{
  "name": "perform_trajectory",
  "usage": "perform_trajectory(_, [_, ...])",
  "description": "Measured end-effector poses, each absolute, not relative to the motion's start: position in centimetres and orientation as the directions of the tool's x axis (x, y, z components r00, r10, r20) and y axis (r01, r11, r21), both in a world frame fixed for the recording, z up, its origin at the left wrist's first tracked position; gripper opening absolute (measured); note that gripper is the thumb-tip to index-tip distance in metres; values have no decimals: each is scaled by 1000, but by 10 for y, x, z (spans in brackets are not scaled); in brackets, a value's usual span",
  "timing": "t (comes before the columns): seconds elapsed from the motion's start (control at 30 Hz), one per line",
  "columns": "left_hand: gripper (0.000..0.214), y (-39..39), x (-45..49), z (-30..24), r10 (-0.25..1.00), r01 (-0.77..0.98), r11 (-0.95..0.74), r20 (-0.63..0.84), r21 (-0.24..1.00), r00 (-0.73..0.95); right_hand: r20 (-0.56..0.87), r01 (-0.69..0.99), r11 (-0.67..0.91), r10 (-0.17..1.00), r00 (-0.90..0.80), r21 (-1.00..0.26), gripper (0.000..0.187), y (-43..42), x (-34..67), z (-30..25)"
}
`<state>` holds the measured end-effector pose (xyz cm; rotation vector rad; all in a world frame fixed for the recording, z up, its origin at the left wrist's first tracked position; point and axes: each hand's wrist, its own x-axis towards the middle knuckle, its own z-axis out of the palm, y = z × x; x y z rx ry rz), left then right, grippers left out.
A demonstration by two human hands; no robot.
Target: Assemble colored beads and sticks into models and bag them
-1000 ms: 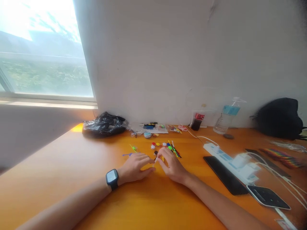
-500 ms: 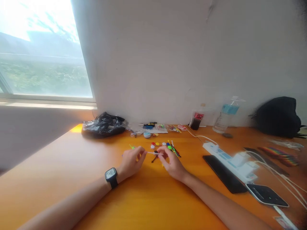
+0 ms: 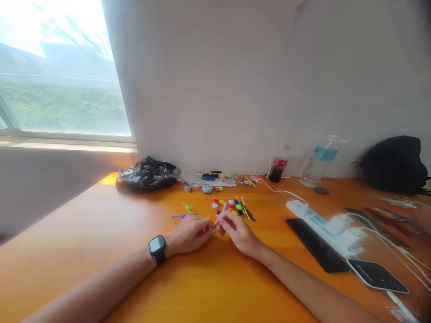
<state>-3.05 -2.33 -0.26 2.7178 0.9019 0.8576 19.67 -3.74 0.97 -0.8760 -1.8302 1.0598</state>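
Note:
My left hand (image 3: 190, 233), with a black watch (image 3: 157, 248) on its wrist, rests on the orange table (image 3: 101, 251) with fingers curled toward the right. My right hand (image 3: 238, 231) meets it fingertip to fingertip. Between them they pinch a thin white stick (image 3: 222, 212) that rises slightly up and away. Just beyond lie several small coloured discs (image 3: 229, 204) and coloured sticks (image 3: 245, 210). A blue stick piece (image 3: 183, 216) and a green one (image 3: 187, 207) lie to the left.
A black plastic bag (image 3: 145, 176), papers with tools (image 3: 215, 179), a dark drink bottle (image 3: 278, 168) and a water bottle (image 3: 318, 163) line the wall. A white power strip (image 3: 323, 224), a dark tablet (image 3: 314, 244), a phone (image 3: 377, 276) and cables lie at the right.
My hands, apart half a second ago with the white stick held level between them, have come together; the stick now points up and away from the joined fingertips.

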Motion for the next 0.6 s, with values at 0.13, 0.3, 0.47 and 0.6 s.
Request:
perform_trajectory(0.13, [14,-25,-29,5,506,426,-863,461,272,729,348,306,430,892,-289,-850,40,-28,206,11])
perform_trajectory(0.3, [22,-26,-29,12,463,360,-883,427,302,776,471,486,539,841,-267,-688,30,-13,217,4])
perform_trajectory(0.47, [34,-28,-31,19,418,304,-896,383,324,824,477,560,504,854,-208,-658,21,-6,220,-9])
perform_trajectory(0.6, [35,-28,-31,19,430,312,-888,370,337,823,474,594,479,862,-178,-647,17,0,221,-13])
